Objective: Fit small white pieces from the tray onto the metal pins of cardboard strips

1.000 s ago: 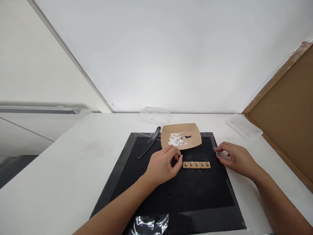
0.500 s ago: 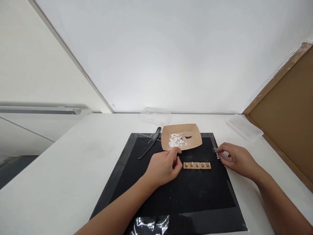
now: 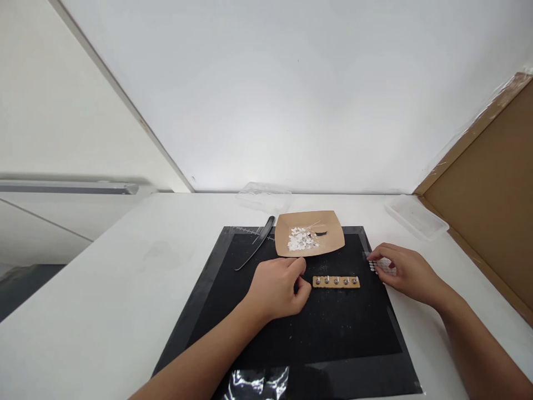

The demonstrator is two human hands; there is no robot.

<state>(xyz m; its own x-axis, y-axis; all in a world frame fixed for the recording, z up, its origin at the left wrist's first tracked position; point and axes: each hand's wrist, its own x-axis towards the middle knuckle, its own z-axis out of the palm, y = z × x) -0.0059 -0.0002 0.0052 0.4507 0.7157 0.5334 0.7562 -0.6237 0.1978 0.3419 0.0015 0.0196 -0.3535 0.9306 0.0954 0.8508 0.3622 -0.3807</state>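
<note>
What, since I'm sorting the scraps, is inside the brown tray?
The brown tray holds a heap of small white pieces, a thin pale strand and a dark piece. Anything beneath the heap is covered and can't be seen.

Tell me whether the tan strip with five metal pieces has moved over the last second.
No: the tan strip shows no visible shift against the black mat beneath it.

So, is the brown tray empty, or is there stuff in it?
Not empty: small white pieces and a dark scrap lie in the brown tray, with bare bottom showing beside them.
</note>
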